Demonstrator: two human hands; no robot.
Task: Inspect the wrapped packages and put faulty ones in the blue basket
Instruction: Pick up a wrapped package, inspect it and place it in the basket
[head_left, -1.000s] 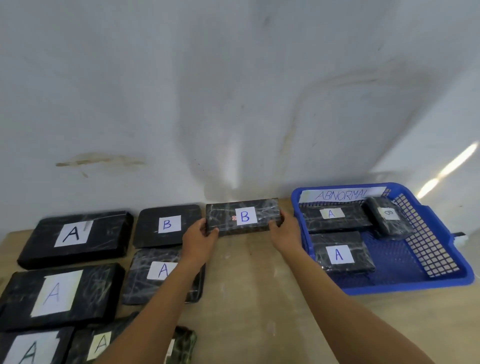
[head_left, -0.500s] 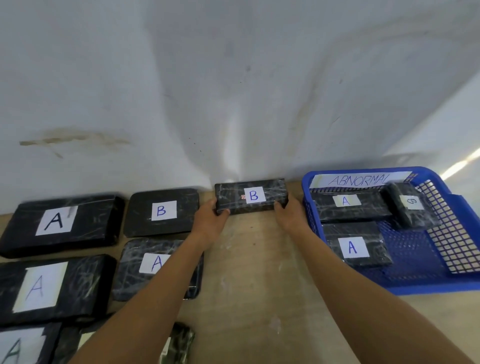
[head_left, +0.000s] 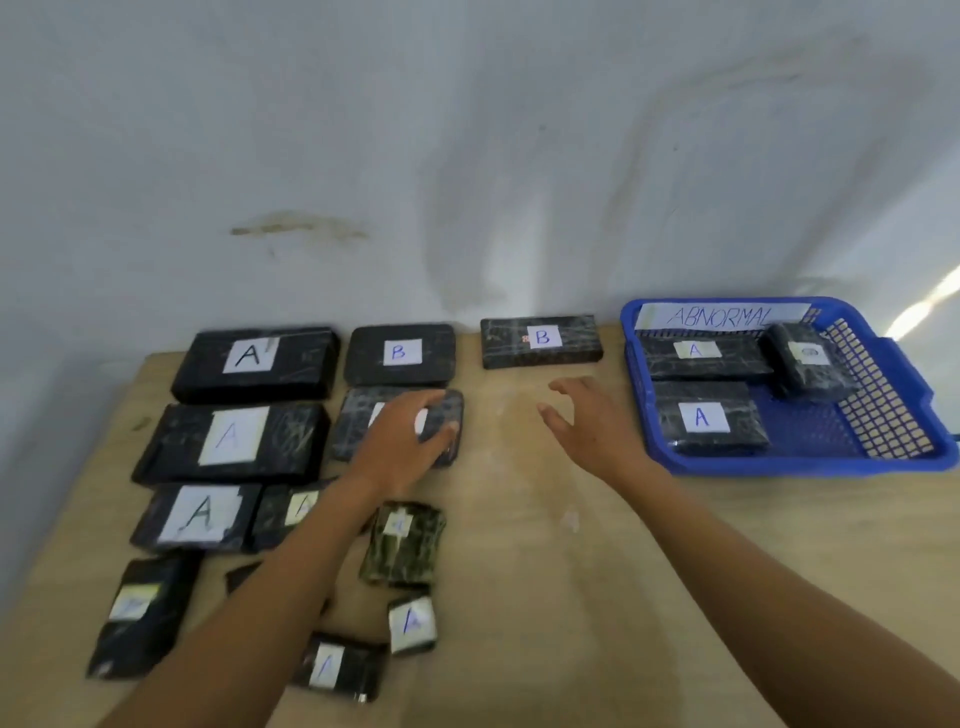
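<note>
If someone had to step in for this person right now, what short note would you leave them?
Left hand: resting on a black wrapped package in the second row, fingers curled over its right end; whether it is gripped is unclear.
Right hand: open, empty, above the bare table.
Blue basket, labelled ABNORMAL: holds three packages.
Package marked B: lies alone by the wall, touched by neither hand.
Done: three faulty ones binned.
Left: the package under the left hand, then probably the others on the left side; nothing shows which are already checked.

Packages (head_left: 249, 441) spread across table's (head_left: 545, 597) left, basket (head_left: 883, 415) at right holding three packages (head_left: 709, 421), wall (head_left: 467, 156) behind
</note>
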